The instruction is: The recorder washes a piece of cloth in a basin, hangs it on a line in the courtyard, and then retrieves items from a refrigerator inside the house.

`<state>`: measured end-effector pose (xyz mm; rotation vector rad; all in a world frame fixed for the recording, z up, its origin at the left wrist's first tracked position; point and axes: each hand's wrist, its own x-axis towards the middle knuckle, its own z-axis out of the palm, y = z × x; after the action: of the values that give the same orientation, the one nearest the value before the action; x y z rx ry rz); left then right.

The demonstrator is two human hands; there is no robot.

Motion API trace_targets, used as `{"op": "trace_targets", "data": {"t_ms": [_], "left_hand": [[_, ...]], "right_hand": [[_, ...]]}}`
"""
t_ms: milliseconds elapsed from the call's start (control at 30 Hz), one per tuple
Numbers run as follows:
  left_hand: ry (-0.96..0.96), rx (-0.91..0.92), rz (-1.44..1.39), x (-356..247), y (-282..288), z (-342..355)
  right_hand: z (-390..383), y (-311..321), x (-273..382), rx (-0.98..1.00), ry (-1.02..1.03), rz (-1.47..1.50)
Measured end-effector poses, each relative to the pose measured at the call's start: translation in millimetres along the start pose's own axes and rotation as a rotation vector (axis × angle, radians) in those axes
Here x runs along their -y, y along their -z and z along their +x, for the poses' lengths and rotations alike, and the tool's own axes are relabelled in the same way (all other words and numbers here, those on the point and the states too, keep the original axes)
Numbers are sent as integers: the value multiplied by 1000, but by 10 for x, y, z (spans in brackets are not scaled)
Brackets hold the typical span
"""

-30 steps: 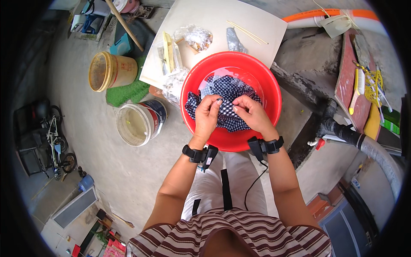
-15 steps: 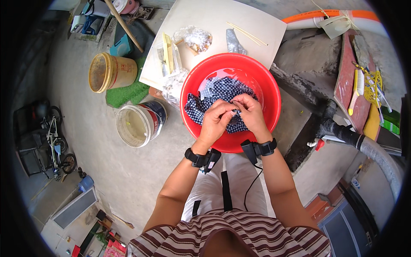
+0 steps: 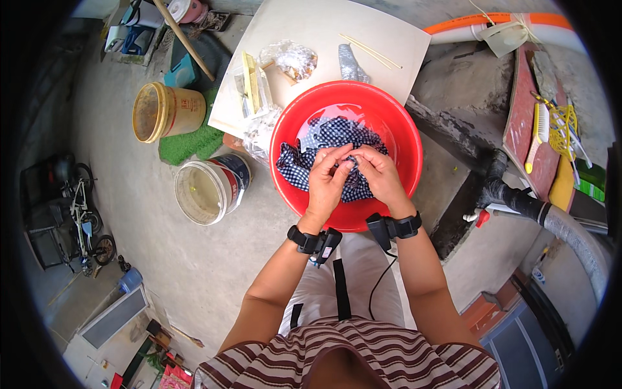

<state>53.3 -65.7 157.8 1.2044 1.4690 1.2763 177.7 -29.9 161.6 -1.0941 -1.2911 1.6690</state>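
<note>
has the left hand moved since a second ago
Yes. The left hand has shifted right, toward the middle of the red basin, and now meets the right hand on the checked cloth.

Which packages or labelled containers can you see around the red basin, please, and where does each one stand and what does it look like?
Yellow bucket: on the floor, far left of the red basin; round, with a dark printed label.
White bucket: on the floor just left of the basin; round, with a blue, red and white label band.
Clear plastic bag: on the pale board behind the basin; crumpled, shiny.
No screens or signs show.
</note>
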Motion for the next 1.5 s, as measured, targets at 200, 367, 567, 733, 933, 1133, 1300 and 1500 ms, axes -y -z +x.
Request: {"op": "trace_targets", "data": {"t_ms": [200,367,567,733,933,1133,1300,1500], "left_hand": [[181,-6,-91,-58,-21,22],[168,90,25,-16,30,45],[25,35,105,-21,36,-19],[167,47,-6,-10,66,-31],[57,341,-36,-153,83,62],[234,197,-287,-68,-32,1],[200,85,-99,1,-70,7],[41,1,-100,-3,-144,56]], "right_hand": [[-62,9,78,37,-30,58],[-115,37,-32,-81,0,44],[-133,200,68,41,-147,-291],[-134,230,68,-47,-100,-352],[-114,163,-68,-209,-56,-227],[-119,159,-46,-113,-24,-134],[-126,241,19,48,14,-107],[-128,190,100,-35,-79,-62]]}}
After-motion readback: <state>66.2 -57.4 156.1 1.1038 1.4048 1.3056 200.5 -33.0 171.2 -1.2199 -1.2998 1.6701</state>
